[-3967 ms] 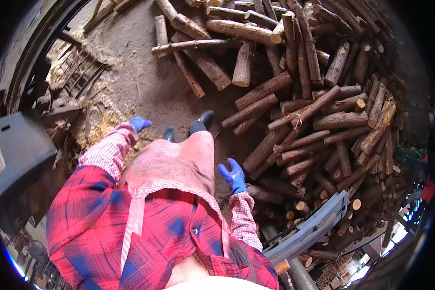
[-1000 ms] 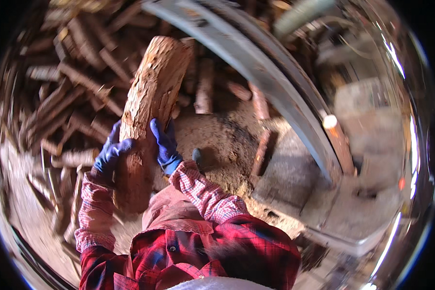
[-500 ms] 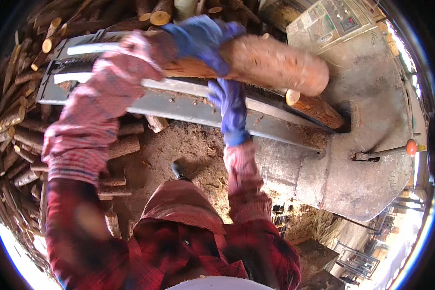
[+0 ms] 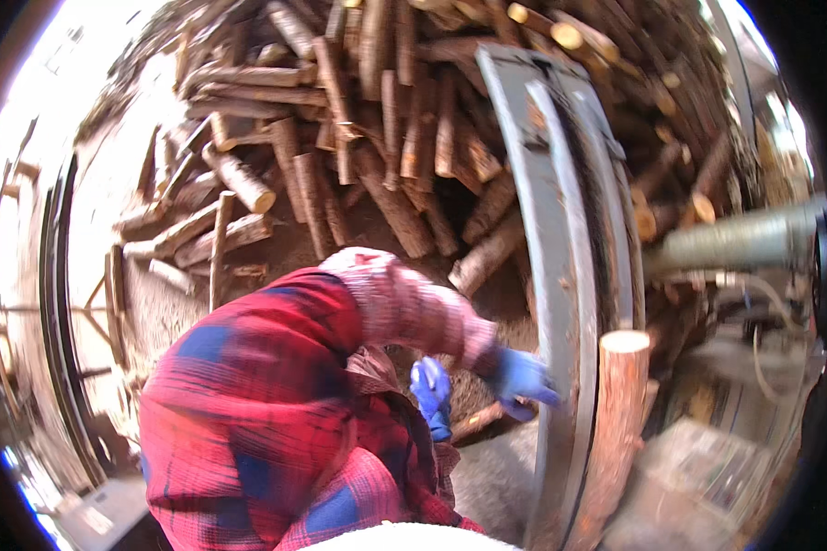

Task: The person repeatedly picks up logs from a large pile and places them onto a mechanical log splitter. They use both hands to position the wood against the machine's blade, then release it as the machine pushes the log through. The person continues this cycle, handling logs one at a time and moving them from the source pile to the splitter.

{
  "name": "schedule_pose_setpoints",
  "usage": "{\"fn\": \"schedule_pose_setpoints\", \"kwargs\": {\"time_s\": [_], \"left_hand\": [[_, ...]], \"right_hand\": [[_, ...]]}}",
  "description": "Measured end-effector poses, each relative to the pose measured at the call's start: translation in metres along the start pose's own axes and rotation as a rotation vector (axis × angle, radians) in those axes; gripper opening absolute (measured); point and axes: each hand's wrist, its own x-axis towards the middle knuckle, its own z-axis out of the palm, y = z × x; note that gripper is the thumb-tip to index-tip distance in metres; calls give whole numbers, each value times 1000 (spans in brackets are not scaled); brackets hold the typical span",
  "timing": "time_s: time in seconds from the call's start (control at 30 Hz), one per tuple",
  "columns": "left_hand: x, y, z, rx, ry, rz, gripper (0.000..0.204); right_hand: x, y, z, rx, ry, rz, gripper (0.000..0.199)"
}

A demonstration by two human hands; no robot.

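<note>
A pale, bark-stripped log [image 4: 616, 432] lies along the right side of a long grey metal beam [image 4: 560, 230], its cut end facing up the picture. My left hand [image 4: 524, 376], in a blue glove with a pink plaid cuff, reaches across to the beam's left edge, fingers spread, just left of the log and holding nothing. My right hand [image 4: 430, 390], also blue-gloved, hangs lower near my body with its fingers pointing down and nothing in it. Both hands are blurred. My red plaid shirt fills the lower left.
A big pile of cut logs [image 4: 358, 138] lies beyond and left of the beam. A grey cylinder [image 4: 735, 243] sticks out at right above machine parts. A short stick [image 4: 478, 422] lies on the sawdust ground below my hands. A curved metal rail [image 4: 60, 303] runs at far left.
Earlier both hands carried the big log up onto the beam. Now the log rests beside the beam, both hands are off it, and my view has swung round.
</note>
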Motion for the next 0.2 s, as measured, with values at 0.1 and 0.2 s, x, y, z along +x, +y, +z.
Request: {"fn": "schedule_pose_setpoints", "kwargs": {"time_s": [0.1, 0.2], "left_hand": [[-122, -14, -8, -228, -244, -1200, 54], [-362, -34, 79, -209, -59, -1252, 43]], "right_hand": [[32, 23, -44, -271, -305, -89, 53], [87, 61, -7, -225, -689, -128, 53]]}}
